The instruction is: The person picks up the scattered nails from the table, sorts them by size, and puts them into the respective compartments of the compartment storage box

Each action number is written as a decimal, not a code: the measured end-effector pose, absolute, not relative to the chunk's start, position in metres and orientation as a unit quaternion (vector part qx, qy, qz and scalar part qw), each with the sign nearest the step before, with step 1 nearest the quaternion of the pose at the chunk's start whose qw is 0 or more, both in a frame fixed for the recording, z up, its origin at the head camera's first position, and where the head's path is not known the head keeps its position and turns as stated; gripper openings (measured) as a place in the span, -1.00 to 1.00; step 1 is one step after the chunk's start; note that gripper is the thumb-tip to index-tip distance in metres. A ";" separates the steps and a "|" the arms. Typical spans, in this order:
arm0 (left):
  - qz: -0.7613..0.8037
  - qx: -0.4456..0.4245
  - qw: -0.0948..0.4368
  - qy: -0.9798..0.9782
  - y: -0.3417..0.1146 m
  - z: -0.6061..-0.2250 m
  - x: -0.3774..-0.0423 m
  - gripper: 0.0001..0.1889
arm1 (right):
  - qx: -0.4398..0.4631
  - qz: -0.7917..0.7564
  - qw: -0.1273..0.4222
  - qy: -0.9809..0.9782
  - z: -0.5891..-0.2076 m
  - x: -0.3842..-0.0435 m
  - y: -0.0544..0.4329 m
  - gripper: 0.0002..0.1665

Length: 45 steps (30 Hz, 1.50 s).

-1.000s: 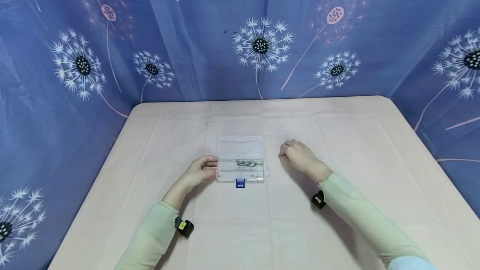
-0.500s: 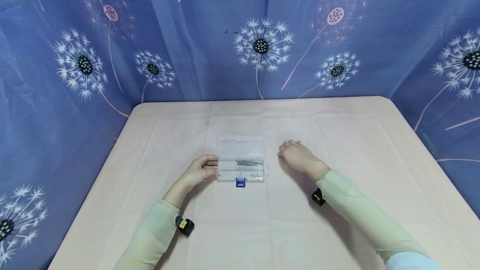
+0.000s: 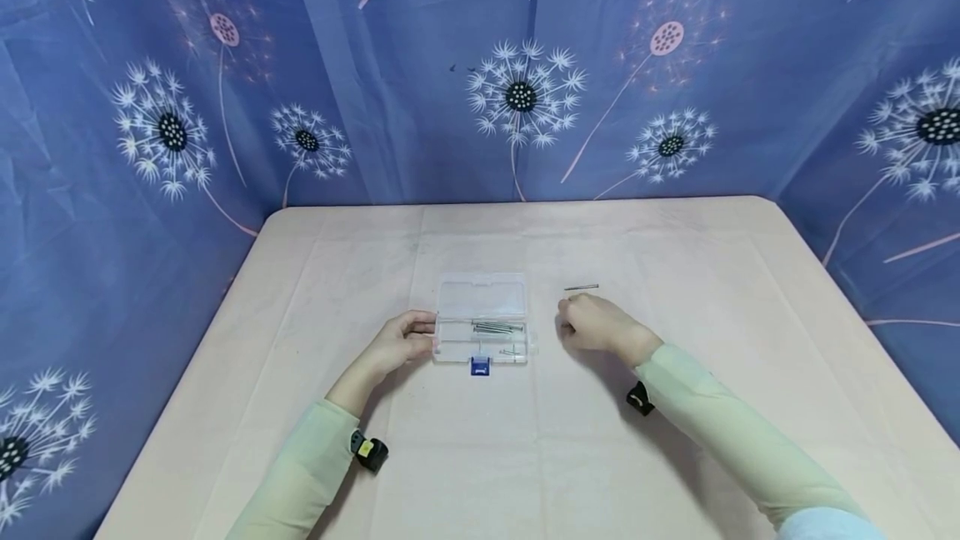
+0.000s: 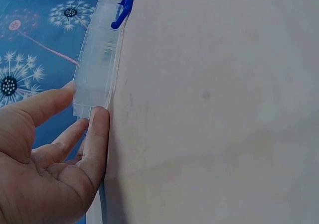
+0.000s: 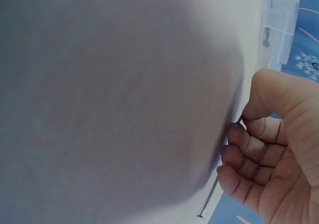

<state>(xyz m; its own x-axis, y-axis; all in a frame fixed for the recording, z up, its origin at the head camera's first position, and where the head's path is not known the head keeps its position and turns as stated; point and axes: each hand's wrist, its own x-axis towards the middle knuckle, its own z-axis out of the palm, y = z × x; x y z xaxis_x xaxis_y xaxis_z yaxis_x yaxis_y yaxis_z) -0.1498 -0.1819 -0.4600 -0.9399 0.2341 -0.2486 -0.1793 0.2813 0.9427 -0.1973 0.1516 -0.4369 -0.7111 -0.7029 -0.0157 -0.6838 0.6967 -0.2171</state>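
A clear plastic box (image 3: 459, 351) lies with its lid (image 3: 482, 295) folded back. My left hand (image 3: 393, 346) holds its left end, thumb and fingertips at the edges, as the left wrist view shows. Several long nails (image 3: 497, 327) fill the rear compartment, and a few short nails (image 3: 512, 352) lie in the front one. To the right of the box, my right hand (image 3: 603, 325) is low over the table. In the right wrist view, its thumb and index finger pinch a small dark nail (image 5: 239, 120). One long nail (image 3: 581, 287) rests on the cloth just beyond that hand.
A blue latch (image 3: 480, 367) hangs from the box's front edge. Pale pink cloth (image 3: 480, 473) covers the table. Blue dandelion-print curtains (image 3: 420, 90) stand behind it and along both sides.
The long nail, earlier mostly hidden by my right hand, now lies fully visible on the table behind it. My right hand has drawn slightly toward me. The left hand and box stay put.
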 end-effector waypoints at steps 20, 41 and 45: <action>0.599 0.016 0.178 0.780 -0.181 -0.460 -0.150 -0.43 | -0.427 -0.195 -0.045 0.882 -0.421 -0.177 0.129 -0.73; 0.599 0.019 0.178 0.780 -0.183 -0.461 -0.151 -0.44 | -0.489 -0.214 -0.064 0.843 -0.429 -0.171 0.097 -0.74; 0.600 0.019 0.179 0.780 -0.183 -0.461 -0.151 -0.44 | -0.486 -0.207 -0.053 0.847 -0.430 -0.170 0.095 -0.73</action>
